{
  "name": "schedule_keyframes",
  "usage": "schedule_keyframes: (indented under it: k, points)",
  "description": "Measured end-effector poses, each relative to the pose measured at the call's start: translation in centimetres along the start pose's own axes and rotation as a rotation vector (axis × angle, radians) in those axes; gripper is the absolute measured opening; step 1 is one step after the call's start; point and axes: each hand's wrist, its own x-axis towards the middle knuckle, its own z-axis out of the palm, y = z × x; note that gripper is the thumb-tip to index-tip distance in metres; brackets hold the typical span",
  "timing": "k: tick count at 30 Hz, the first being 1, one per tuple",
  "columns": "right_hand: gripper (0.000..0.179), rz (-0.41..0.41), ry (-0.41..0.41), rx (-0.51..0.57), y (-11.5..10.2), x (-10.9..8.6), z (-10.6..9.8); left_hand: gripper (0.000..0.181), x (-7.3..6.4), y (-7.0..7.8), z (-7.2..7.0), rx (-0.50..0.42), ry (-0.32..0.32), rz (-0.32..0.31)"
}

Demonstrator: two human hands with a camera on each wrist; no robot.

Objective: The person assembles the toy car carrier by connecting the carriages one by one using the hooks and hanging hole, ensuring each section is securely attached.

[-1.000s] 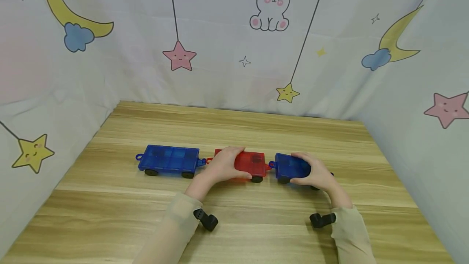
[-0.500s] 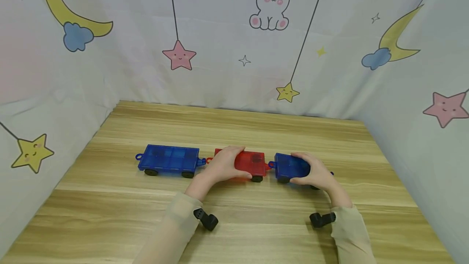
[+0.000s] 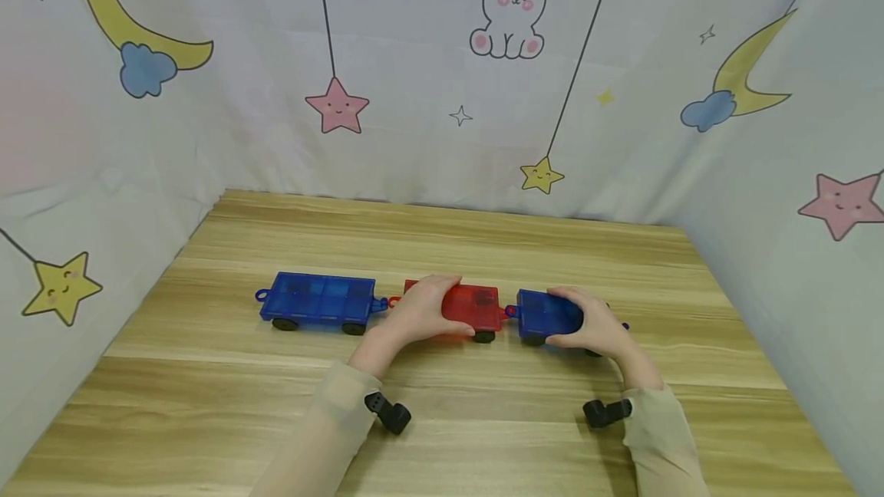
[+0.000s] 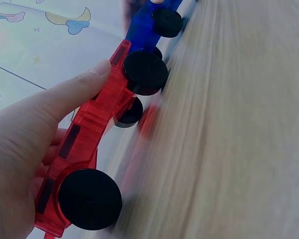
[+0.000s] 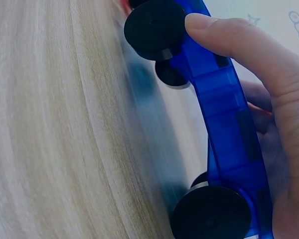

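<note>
Pinching the red car [image 3: 476, 305] between thumb and fingers, my left hand [image 3: 417, 313] covers its left part. My right hand [image 3: 599, 328] grips a blue car [image 3: 549, 313] nearer the worktop's [image 3: 483, 413] right edge; that car's ring [image 3: 514, 311] overlaps the red hitch [image 3: 505, 314]. Toward the left edge stands a second blue car [image 3: 321, 297], all three lined up roughly along the back edge.

From above, the head view is facing forward and down, framing the far edge and corners of the bench [image 3: 493, 405]. Close and low, the left wrist camera [image 3: 397, 418] is looking along the red car [image 4: 87, 129] toward the right edge, the right wrist camera [image 3: 598, 414] leftward along the right-hand blue car [image 5: 220, 102]; both are sharing the cars' facing ends.
</note>
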Motion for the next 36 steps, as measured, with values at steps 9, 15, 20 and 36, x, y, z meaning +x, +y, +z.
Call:
schedule_keyframes:
  k: [9, 15, 20, 36]
  points:
    - [0.084, -0.018, 0.003, -0.014, 0.13, 0.03, 0.17, 0.090, 0.04, -0.15, 0.13, 0.009, 0.002, 0.003]
    - [0.083, -0.019, -0.002, -0.022, 0.21, 0.08, 0.27, 0.090, 0.08, -0.08, 0.07, 0.020, -0.010, 0.006]
    - [0.084, -0.018, -0.015, -0.040, 0.18, 0.15, 0.21, 0.092, 0.18, 0.01, -0.05, 0.046, -0.030, 0.011]
    - [0.088, -0.052, -0.047, -0.083, 0.13, 0.66, 0.05, 0.096, 0.01, 0.16, -0.44, 0.152, -0.048, 0.041]
